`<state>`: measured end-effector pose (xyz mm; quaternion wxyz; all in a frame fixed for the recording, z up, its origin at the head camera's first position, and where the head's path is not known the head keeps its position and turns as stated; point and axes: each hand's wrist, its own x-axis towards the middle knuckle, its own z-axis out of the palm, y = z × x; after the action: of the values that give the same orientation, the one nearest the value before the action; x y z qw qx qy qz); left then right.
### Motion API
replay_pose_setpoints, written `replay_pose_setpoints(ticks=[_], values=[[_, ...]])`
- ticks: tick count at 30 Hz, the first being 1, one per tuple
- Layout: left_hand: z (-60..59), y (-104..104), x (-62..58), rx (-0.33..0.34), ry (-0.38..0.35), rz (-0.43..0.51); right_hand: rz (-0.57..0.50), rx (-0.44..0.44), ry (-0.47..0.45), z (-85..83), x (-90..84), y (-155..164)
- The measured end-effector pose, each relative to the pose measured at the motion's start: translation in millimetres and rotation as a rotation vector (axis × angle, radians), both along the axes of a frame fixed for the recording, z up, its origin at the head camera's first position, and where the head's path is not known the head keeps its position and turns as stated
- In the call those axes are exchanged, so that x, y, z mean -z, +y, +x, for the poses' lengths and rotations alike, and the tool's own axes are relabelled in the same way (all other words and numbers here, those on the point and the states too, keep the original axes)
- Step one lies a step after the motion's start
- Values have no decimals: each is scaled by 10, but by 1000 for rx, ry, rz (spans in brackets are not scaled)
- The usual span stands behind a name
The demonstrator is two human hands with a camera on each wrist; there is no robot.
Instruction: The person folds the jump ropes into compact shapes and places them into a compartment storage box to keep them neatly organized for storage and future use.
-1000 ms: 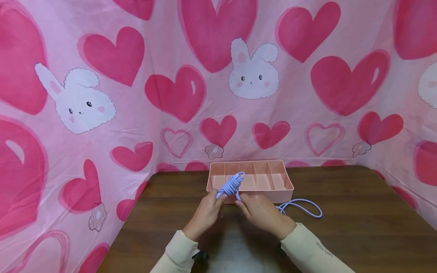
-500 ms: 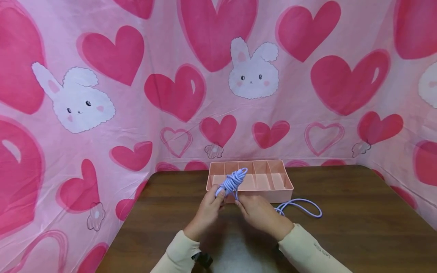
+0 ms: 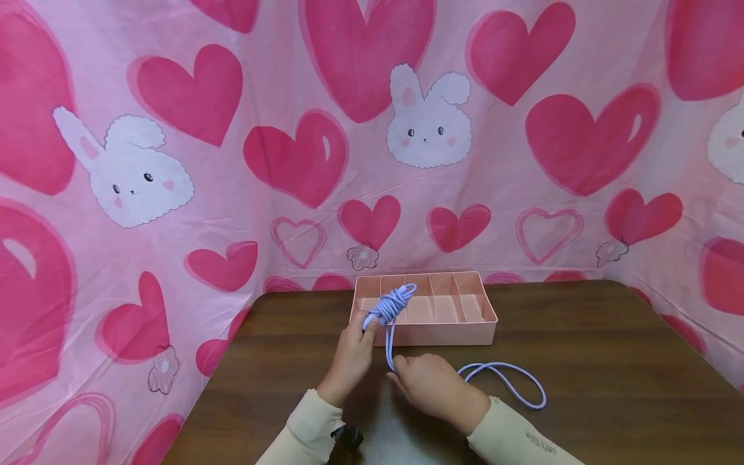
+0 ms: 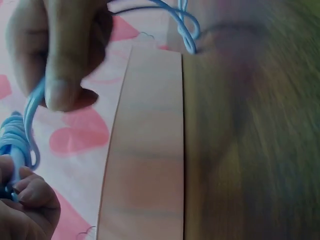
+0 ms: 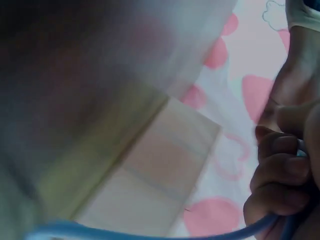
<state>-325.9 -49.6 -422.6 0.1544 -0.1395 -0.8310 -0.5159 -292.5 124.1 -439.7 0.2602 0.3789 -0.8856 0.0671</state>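
Observation:
A lavender-blue cord (image 3: 391, 306), wound into a tight bundle with a small loop at its top, is held above the table. My left hand (image 3: 353, 352) grips the bundle's lower end between thumb and fingers. Below and to the right, my right hand (image 3: 433, 387) pinches the doubled strand that runs down from the bundle. Past the right hand, a loose loop trails to the right. In the left wrist view the coiled cord (image 4: 12, 132) sits above the left fingers. Curled right fingers (image 5: 282, 175) enclose the strand in the right wrist view.
Behind the hands stands a pink divided box (image 3: 442, 334) with several compartments, near the far edge of the brown wooden table (image 3: 604, 349). A pink curtain (image 3: 360, 161) with hearts and rabbits hangs behind and at both sides.
My right hand has moved down and away from the bundle, drawing out a longer doubled strand. The left hand still holds the bundle, and the trailing loop has shifted toward the near edge.

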Motion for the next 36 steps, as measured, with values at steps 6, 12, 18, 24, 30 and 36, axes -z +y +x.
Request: replay_pose_setpoints(ticks=[6, 12, 18, 24, 30, 36], values=[[-45, -4, 43, -1, 16, -57, 148, -57, 217, 44, -224, 68], [-49, -31, 59, 61, -6, -121, 211, -179, 411, 11, -457, 159], [-18, -43, 79, 173, -17, -228, 242, -253, 460, -49, -659, 244], [26, -33, 54, 315, 2, -279, 166, -275, 431, -162, -728, 336], [57, -48, 39, 395, -37, -315, 164, -262, 361, -258, -707, 401], [55, -74, 31, 488, -85, -350, 147, -248, 307, -332, -689, 425]])
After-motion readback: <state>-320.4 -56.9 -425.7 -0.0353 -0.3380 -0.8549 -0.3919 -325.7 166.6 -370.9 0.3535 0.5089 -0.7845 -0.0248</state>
